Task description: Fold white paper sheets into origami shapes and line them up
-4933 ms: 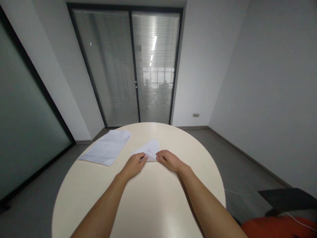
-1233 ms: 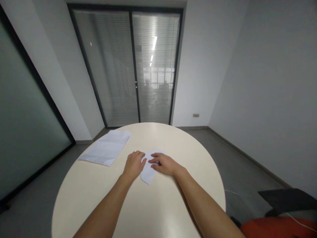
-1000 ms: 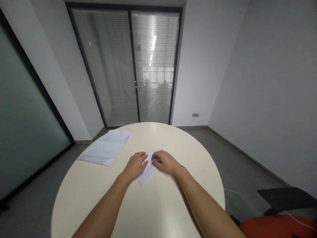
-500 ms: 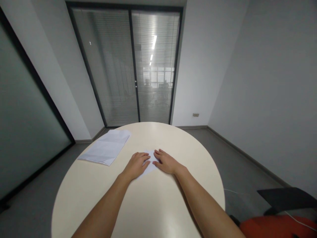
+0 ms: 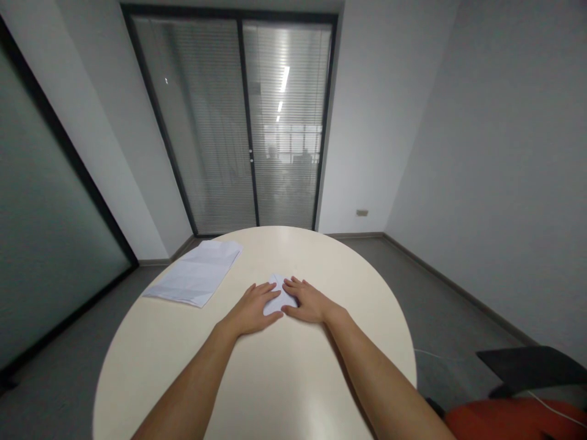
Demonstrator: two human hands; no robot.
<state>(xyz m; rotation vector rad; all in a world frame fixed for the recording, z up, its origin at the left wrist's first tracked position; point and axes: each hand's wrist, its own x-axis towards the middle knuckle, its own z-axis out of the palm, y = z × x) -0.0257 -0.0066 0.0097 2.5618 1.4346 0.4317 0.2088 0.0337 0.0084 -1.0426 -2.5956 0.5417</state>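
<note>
A small piece of folded white paper lies flat on the round cream table, between my two hands. My left hand rests over its left side, fingers spread and thumb stretched along the near edge. On the other side my right hand lies on the paper's right part, fingers extended and thumb pointing left. The two thumb tips almost meet at the near edge. Parts of the paper are hidden beneath the fingers.
A stack of white paper sheets lies at the table's far left. An orange chair seat with a black armrest stands at the lower right. Glass doors with blinds are beyond the table.
The near corner of the paper, which pointed toward me at the lower left, now appears folded in, making the paper more compact. My left thumb has moved right and nearer to me.
</note>
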